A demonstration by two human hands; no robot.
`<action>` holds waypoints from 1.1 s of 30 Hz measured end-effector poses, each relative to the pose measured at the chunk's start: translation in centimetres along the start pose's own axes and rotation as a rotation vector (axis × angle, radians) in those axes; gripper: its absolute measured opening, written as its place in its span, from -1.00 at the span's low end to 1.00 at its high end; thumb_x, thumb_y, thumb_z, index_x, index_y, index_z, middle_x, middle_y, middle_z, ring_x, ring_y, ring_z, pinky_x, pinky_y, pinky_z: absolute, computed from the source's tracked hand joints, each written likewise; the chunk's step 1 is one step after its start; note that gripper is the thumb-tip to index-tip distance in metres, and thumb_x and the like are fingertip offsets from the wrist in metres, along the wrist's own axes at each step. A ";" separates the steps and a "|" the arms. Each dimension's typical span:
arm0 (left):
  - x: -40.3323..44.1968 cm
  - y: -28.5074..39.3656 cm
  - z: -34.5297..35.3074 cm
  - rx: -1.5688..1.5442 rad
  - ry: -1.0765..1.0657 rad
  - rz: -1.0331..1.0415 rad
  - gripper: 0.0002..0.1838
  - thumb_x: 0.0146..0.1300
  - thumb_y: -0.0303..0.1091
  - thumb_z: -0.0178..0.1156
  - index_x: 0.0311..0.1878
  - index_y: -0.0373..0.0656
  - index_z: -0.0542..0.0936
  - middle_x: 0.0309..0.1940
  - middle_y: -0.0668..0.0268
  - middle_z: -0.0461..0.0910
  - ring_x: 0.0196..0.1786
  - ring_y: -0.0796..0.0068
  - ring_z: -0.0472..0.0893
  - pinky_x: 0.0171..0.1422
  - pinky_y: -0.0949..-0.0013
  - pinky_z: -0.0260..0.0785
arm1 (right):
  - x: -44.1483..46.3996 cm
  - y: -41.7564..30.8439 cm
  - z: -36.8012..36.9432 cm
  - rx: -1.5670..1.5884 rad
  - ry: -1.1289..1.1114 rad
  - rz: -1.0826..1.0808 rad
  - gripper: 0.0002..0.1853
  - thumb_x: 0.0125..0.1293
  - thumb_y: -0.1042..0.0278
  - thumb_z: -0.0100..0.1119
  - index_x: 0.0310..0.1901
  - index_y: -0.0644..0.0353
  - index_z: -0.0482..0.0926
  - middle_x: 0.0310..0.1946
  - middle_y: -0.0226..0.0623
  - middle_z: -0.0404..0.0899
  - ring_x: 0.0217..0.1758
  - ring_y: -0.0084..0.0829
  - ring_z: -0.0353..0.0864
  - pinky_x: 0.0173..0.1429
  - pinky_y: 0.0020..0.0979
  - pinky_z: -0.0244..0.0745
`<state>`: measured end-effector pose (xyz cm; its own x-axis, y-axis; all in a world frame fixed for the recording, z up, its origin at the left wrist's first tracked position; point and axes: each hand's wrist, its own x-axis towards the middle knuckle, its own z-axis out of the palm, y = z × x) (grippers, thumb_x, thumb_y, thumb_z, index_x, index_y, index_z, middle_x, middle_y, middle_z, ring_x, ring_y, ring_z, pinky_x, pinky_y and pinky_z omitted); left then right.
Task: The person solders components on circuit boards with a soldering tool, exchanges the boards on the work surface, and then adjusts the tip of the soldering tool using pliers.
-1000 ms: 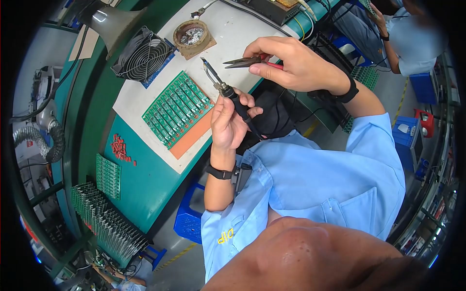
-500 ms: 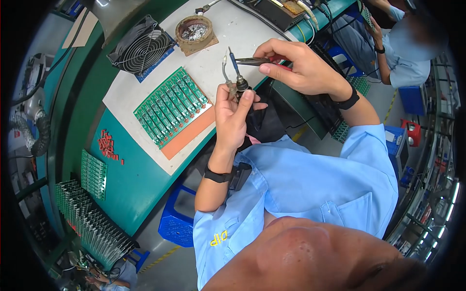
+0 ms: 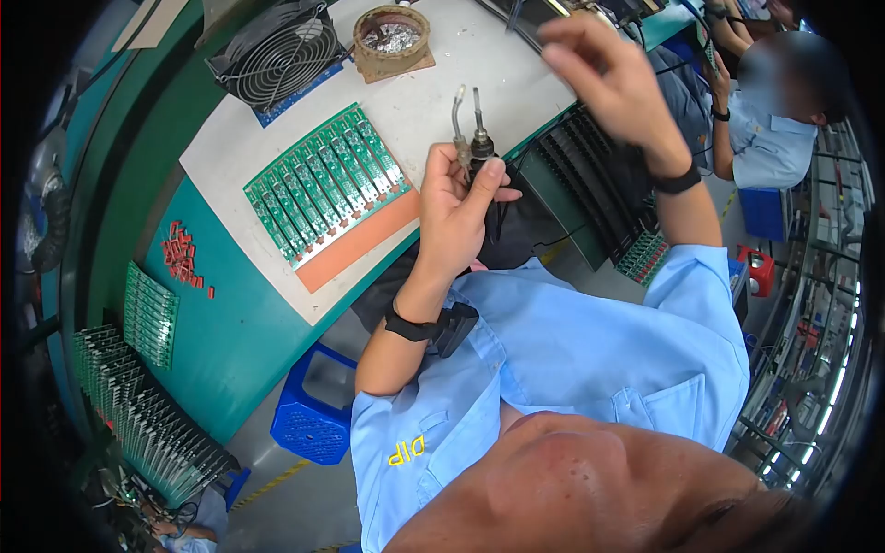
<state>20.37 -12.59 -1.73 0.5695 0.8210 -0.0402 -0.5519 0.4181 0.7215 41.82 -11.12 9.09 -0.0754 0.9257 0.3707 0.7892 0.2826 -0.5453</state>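
Note:
My left hand [image 3: 456, 203] is closed around the dark handle of a soldering iron [image 3: 481, 146], its tip pointing up and away from me. A thin bent feed tube [image 3: 457, 115] runs beside the tip. My right hand [image 3: 613, 83] is raised at the upper right, over the table's edge. Its fingers are curved, apart and somewhat blurred, with nothing visible between them. Left of the iron, a panel of green circuit boards [image 3: 327, 184] lies on an orange-brown sheet [image 3: 355, 241] on the white work surface [image 3: 217, 152].
A solder pot [image 3: 392, 41] and a black fan [image 3: 281, 60] stand at the back. Red components [image 3: 180, 253], a smaller board panel [image 3: 150, 315] and a rack of boards [image 3: 152, 415] occupy the left. A blue stool [image 3: 313, 405] stands below; a co-worker [image 3: 774, 120] is at the upper right.
My right hand has moved up and right, away from the iron's tip. The pliers it held are no longer visible in it. My left hand still grips the iron, slightly further right.

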 end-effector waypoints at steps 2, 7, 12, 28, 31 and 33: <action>0.3 0.5 -0.3 0.009 0.015 0.041 -0.78 0.46 -0.42 0.20 -0.04 -0.22 0.34 -0.18 0.31 0.52 -0.14 0.60 0.57 -0.08 0.37 0.66 | 2.4 5.6 -1.4 -0.557 0.183 -0.307 -0.81 0.42 0.31 0.22 -0.07 0.24 0.57 -0.43 -0.30 0.61 -0.44 -0.42 0.59 -0.34 -0.41 0.48; 1.1 -0.4 -1.7 0.014 0.026 0.105 -0.77 0.47 -0.41 0.20 -0.03 -0.24 0.33 -0.20 0.30 0.52 -0.16 0.62 0.57 -0.10 0.40 0.66 | 9.2 2.6 -4.3 -0.883 -0.124 -0.354 -0.85 0.18 0.29 0.27 -0.32 0.18 0.62 -0.43 -0.08 0.63 -0.36 -0.04 0.64 -0.24 -0.13 0.53; 1.1 -0.1 -1.8 -0.034 0.025 0.092 -0.75 0.47 -0.39 0.20 -0.02 -0.26 0.33 -0.21 0.31 0.52 -0.18 0.63 0.57 -0.11 0.41 0.65 | 11.5 3.0 -3.1 -1.192 -0.383 -0.212 -0.83 0.19 0.22 0.21 -0.41 0.13 0.63 -0.48 -0.14 0.62 -0.36 -0.11 0.66 -0.25 -0.14 0.54; 1.1 -0.6 -2.4 -0.071 -0.010 0.101 -0.73 0.46 -0.36 0.22 -0.03 -0.25 0.32 -0.22 0.31 0.53 -0.21 0.66 0.56 -0.13 0.42 0.65 | 10.0 0.7 -2.7 -1.271 -0.483 -0.312 -0.84 0.20 0.22 0.21 -0.37 0.09 0.67 -0.52 -0.16 0.63 -0.35 -0.14 0.68 -0.26 -0.15 0.53; 1.1 -0.5 -2.3 -0.067 -0.003 0.089 -0.73 0.46 -0.36 0.22 -0.04 -0.25 0.32 -0.21 0.31 0.53 -0.21 0.67 0.56 -0.13 0.42 0.65 | 10.0 1.0 -2.7 -1.257 -0.468 -0.283 -0.84 0.20 0.22 0.21 -0.37 0.09 0.67 -0.52 -0.17 0.62 -0.35 -0.13 0.68 -0.25 -0.16 0.53; 1.1 -0.4 -2.3 -0.064 -0.004 0.089 -0.72 0.46 -0.36 0.22 -0.04 -0.25 0.32 -0.21 0.31 0.53 -0.21 0.67 0.56 -0.13 0.42 0.65 | 10.1 1.2 -2.6 -1.247 -0.456 -0.265 -0.84 0.20 0.22 0.21 -0.37 0.08 0.67 -0.53 -0.17 0.62 -0.35 -0.13 0.68 -0.25 -0.16 0.53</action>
<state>19.82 -10.97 -3.71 0.5185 0.8547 0.0252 -0.6384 0.3674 0.6764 43.61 -2.11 14.16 -0.3118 0.9485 -0.0558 0.7237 0.2752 0.6328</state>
